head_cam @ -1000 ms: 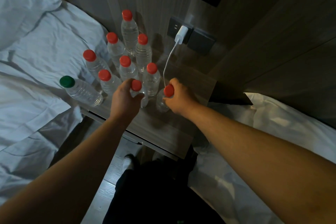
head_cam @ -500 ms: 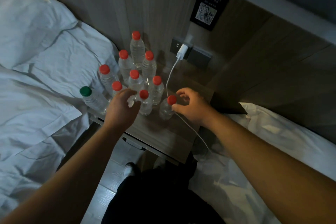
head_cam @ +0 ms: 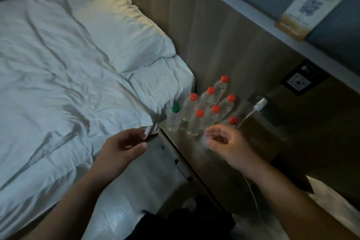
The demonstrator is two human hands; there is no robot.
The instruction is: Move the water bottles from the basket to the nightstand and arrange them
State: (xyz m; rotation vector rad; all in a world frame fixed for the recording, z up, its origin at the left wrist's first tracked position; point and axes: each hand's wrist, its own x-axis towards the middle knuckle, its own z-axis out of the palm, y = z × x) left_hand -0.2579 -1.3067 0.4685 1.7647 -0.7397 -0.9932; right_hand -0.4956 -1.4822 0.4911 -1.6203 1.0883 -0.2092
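Hovering at the front of the nightstand (head_cam: 204,163), the left hand (head_cam: 124,146) and right hand (head_cam: 228,142) are loosely curled, empty; a careless right sweep could topple the tightly packed water bottles (head_cam: 209,101).

A rumpled white duvet (head_cam: 58,87) and a pillow (head_cam: 120,35) lie at the left, against a wood-panelled wall (head_cam: 204,35). A white charger (head_cam: 260,104) sits in a socket (head_cam: 253,97), its cable (head_cam: 245,118) trailing down. A QR card (head_cam: 311,4) leans on the ledge (head_cam: 253,12) above, and a dark QR plaque (head_cam: 300,82) is on the panel.
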